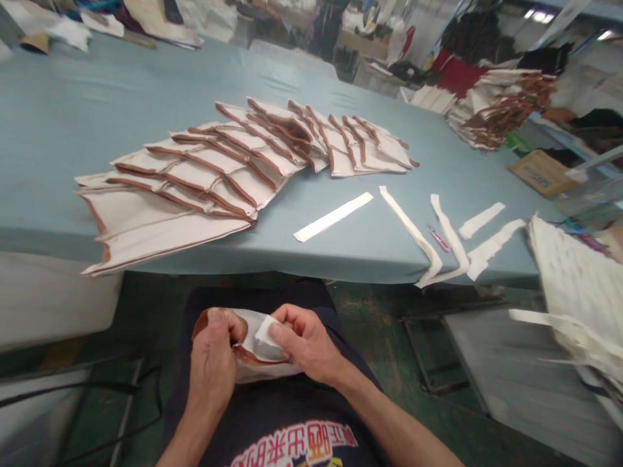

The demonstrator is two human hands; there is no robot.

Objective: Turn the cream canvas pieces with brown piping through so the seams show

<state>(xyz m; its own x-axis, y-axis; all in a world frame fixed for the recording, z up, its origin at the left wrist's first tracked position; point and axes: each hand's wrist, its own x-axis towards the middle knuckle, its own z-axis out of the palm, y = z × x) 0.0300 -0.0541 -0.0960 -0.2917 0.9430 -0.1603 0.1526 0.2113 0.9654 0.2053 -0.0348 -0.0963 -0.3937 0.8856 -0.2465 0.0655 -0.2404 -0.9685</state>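
On my lap lies a white fabric piece (265,371) with a brown edge, folded or pouch-like. My left hand (217,340) is closed on its left end, thumb on top of the brown edging. My right hand (302,337) pinches a small white strip (266,329) between thumb and fingers, over the opening of the fabric piece. The far end of that strip is hidden by the fingers and fabric. Ahead on the table, a long overlapping row of similar white fabric pieces (195,168) with brown edges fans out from left to right.
Several white strips (333,217) lie on the blue-green table (146,84), with a small pink tool (439,239) among them. A stack of brown-edged pieces (496,107) and a cardboard box (541,172) stand at the right. More white strips (579,292) hang beyond the table's right end.
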